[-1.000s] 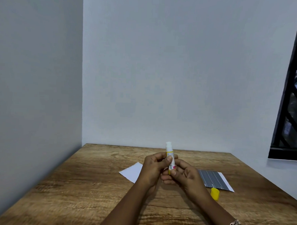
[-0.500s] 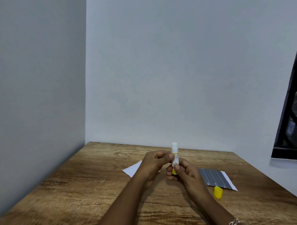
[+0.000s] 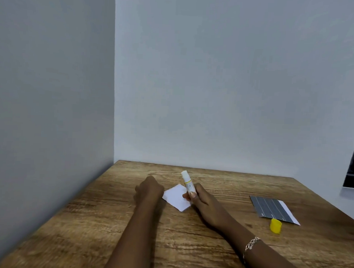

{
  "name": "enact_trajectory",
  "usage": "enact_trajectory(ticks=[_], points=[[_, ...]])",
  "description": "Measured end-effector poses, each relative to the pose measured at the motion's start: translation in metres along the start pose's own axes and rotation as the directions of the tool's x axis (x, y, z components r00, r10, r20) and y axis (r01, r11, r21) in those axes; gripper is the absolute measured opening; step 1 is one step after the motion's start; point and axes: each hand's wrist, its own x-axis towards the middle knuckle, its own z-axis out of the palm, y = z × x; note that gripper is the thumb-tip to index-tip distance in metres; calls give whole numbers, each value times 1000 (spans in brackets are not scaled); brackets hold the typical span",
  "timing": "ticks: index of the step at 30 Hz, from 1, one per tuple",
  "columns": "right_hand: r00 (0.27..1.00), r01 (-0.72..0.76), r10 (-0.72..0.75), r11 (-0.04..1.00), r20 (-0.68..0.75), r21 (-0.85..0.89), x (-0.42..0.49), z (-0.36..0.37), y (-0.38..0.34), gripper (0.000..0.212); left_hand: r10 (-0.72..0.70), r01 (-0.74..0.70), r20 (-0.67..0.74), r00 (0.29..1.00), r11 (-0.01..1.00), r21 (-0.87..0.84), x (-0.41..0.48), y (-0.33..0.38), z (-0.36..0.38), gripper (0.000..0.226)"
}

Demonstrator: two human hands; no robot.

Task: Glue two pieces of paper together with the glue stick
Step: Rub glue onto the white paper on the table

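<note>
Your right hand (image 3: 205,201) is wrapped around the lower barrel of the glue stick (image 3: 187,183), fingers closed on it, and the stick stands nearly upright, leaning a little to the left, its uncapped white tip uppermost. Below it the white paper (image 3: 176,197) lies flat on the wooden table (image 3: 188,250). Your left hand (image 3: 149,190) sits at that paper's left edge, knuckles toward the camera; it seems to be resting on the table with fingers curled, though whether they pinch the paper is hidden. Well to the right lies the dark lined paper (image 3: 270,208), with the yellow cap (image 3: 275,226) just beside its near edge.
</note>
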Motion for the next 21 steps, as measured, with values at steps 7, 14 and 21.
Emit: enact_trajectory(ticks=[7, 14, 21], points=[[1000, 2, 0, 998, 27, -67, -2, 1, 2, 25, 67, -68, 14, 998, 963, 262, 0, 2, 9, 44], [999, -16, 18, 999, 30, -51, -4, 1, -2, 23, 81, -89, 39, 996, 960, 264, 3, 4, 12, 41], [999, -38, 39, 999, 23, -29, -6, 0, -7, 23, 79, -99, 79, 994, 949, 298, 3, 6, 15, 43]])
